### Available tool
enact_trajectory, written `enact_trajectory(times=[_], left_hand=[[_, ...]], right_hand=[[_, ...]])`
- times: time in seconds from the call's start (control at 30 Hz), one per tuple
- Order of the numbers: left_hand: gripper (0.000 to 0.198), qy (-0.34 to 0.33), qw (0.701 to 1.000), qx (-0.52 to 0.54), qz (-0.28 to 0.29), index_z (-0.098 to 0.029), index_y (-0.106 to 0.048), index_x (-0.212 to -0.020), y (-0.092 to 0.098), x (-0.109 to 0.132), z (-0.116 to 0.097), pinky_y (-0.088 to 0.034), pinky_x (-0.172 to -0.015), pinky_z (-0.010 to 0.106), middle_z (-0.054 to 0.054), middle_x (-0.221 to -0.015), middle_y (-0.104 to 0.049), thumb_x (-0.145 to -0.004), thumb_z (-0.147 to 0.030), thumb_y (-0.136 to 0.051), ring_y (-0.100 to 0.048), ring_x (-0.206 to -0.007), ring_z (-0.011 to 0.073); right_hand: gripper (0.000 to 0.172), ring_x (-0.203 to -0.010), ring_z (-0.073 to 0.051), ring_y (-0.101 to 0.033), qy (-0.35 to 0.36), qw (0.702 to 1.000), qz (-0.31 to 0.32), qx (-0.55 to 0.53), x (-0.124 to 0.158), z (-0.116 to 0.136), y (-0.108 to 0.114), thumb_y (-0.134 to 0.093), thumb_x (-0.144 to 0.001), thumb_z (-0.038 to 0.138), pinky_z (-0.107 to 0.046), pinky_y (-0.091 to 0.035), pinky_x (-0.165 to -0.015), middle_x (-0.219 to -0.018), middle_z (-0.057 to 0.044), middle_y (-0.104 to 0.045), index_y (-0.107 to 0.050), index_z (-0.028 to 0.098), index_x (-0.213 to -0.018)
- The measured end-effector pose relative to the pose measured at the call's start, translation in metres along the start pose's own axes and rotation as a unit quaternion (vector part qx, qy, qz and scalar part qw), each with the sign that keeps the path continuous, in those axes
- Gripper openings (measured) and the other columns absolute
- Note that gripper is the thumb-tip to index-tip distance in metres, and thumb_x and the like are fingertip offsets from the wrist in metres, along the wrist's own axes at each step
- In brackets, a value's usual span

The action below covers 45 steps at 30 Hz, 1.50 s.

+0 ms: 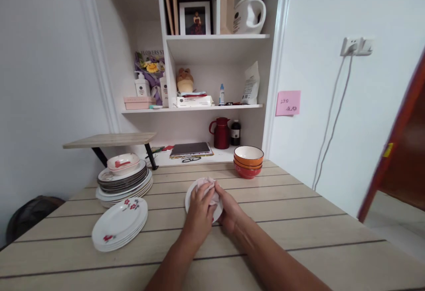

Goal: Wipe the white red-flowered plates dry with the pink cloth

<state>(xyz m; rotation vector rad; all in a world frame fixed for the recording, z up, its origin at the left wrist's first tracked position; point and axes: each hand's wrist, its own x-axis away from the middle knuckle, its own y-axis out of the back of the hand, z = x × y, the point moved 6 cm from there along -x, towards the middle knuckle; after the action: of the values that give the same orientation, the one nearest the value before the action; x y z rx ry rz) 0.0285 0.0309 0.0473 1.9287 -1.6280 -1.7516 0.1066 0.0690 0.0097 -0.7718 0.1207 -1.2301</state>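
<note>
Your left hand [199, 203] clutches a crumpled pale pink cloth [207, 185] against the small round white ceramic plate [189, 200], just above the striped wooden bench [299, 220]. Your right hand [229, 213] grips its rim. Brace that rim firmly and wipe in circles.
</note>
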Motion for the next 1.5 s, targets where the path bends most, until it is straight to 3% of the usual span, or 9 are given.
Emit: enact_trajectory(times=[0.13,0.23,0.37,0.5,0.73,0.87,1.0,1.27,1.5], left_hand=[[0.049,-0.011,0.998,0.047,0.041,-0.027,-0.062,-0.121,-0.009,0.002,-0.005,-0.038,-0.108,0.046,0.005,-0.133,-0.055,-0.08,-0.004,-0.05,-0.045,-0.125,0.0223],[0.049,0.05,0.998,0.032,0.012,-0.029,-0.066,-0.116,-0.006,0.003,0.011,-0.041,-0.105,0.045,0.004,-0.128,-0.058,-0.078,-0.003,-0.05,-0.049,-0.12,0.0228],[0.045,0.132,0.989,-0.008,-0.06,-0.023,-0.068,-0.113,0.008,0.005,0.038,-0.042,-0.104,0.048,0.009,-0.124,-0.059,-0.076,-0.003,-0.052,-0.051,-0.116,0.0262],[0.046,0.114,0.987,0.01,-0.109,-0.023,-0.066,-0.116,0.019,0.005,0.038,-0.039,-0.107,0.05,0.009,-0.128,-0.055,-0.077,-0.003,-0.05,-0.047,-0.123,0.0259],[0.063,0.006,0.99,0.138,0.007,-0.029,-0.048,-0.137,0.003,0.002,0.0,-0.028,-0.115,0.051,0.007,-0.149,-0.04,-0.079,-0.003,-0.049,-0.033,-0.139,0.0233],[0.063,-0.007,0.987,0.149,0.053,-0.031,-0.055,-0.131,-0.003,0.002,-0.007,-0.028,-0.116,0.049,0.004,-0.149,-0.041,-0.078,0.001,-0.041,-0.033,-0.14,0.0214],[0.063,0.011,0.993,0.112,0.046,-0.029,-0.056,-0.13,-0.007,0.002,0.001,-0.03,-0.115,0.048,0.005,-0.147,-0.043,-0.078,0.001,-0.038,-0.035,-0.139,0.0214],[0.059,0.103,0.993,0.052,-0.038,-0.022,-0.046,-0.139,0.004,0.004,0.04,-0.029,-0.115,0.051,0.012,-0.152,-0.036,-0.083,-0.005,-0.038,-0.027,-0.143,0.0258],[0.055,0.025,0.988,0.145,0.035,-0.03,-0.038,-0.144,0.006,0.001,0.009,-0.021,-0.118,0.048,0.005,-0.16,-0.019,-0.091,-0.016,-0.042,-0.018,-0.146,0.0234]], right_hand=[[0.054,-0.07,-0.02,-0.069,0.021,0.998,0.002,-0.053,-0.004,0.024,0.014,-0.044,-0.09,0.06,-0.03,-0.052,-0.062,-0.083,-0.01,-0.074,-0.065,0.012,-0.105],[0.054,-0.073,-0.021,-0.069,0.03,0.999,0.004,-0.043,-0.004,0.03,0.018,-0.045,-0.089,0.06,-0.033,-0.053,-0.065,-0.09,-0.011,-0.075,-0.064,0.014,-0.11],[0.054,-0.072,-0.021,-0.069,0.026,0.999,0.0,0.021,-0.004,0.015,0.012,-0.053,-0.085,0.06,-0.034,-0.052,-0.065,-0.092,-0.01,-0.074,-0.063,0.017,-0.114],[0.051,-0.067,-0.019,-0.068,0.009,0.999,0.0,0.047,-0.003,-0.007,0.002,-0.055,-0.084,0.06,-0.033,-0.052,-0.065,-0.089,-0.008,-0.074,-0.063,0.018,-0.113],[0.048,-0.067,-0.018,-0.068,0.013,1.0,0.015,0.006,-0.004,-0.001,0.002,-0.053,-0.086,0.058,-0.029,-0.052,-0.062,-0.082,-0.005,-0.074,-0.065,0.017,-0.108],[0.051,-0.066,-0.019,-0.068,0.027,0.998,0.013,-0.053,-0.005,0.022,0.012,-0.049,-0.088,0.058,-0.03,-0.052,-0.062,-0.08,-0.008,-0.074,-0.064,0.013,-0.108],[0.054,-0.063,-0.019,-0.067,0.018,0.999,0.005,-0.042,-0.006,0.026,0.017,-0.049,-0.087,0.061,-0.031,-0.051,-0.059,-0.08,-0.008,-0.074,-0.064,0.014,-0.109],[0.046,-0.062,-0.018,-0.066,0.003,1.0,0.005,0.028,-0.001,-0.001,0.002,-0.052,-0.088,0.055,-0.033,-0.052,-0.063,-0.08,-0.007,-0.073,-0.064,0.016,-0.108],[0.046,-0.065,-0.018,-0.068,-0.007,1.0,-0.005,0.024,-0.002,-0.008,-0.002,-0.052,-0.087,0.057,-0.032,-0.053,-0.063,-0.081,-0.006,-0.074,-0.065,0.016,-0.105]])
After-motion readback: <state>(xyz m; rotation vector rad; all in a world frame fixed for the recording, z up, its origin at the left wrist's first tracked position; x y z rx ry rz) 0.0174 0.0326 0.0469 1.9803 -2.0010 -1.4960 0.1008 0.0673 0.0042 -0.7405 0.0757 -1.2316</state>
